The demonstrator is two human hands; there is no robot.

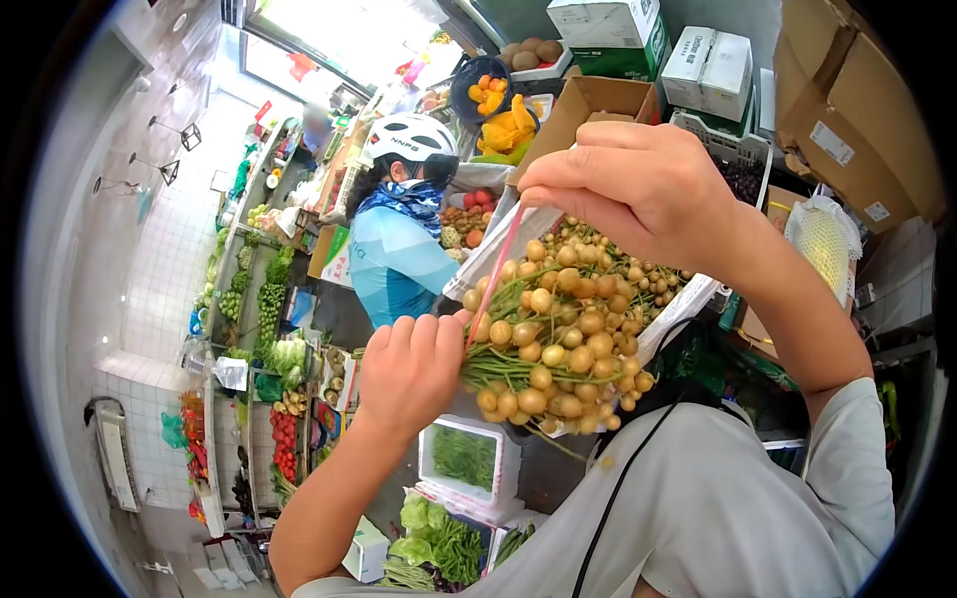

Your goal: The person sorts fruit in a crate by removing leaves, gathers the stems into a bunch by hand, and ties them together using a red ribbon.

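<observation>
My left hand [414,369] is wrapped round the green stems of a bunch of round yellow-brown fruit [553,349], which hangs out to the right of the fist. A thin pink tie [498,269] runs from the stems up to my right hand [633,184]. Its end is pinched there between thumb and fingers, and the tie looks taut. Behind the bunch, more of the same fruit [653,274] lies in a white-edged box [683,307].
A person in a white helmet [414,138] and blue top stands close by at upper left. Cardboard boxes [608,97] and fruit baskets are at the top. Vegetable shelves [254,299] line the left. A white foam box [469,456] and leafy greens [429,528] sit below.
</observation>
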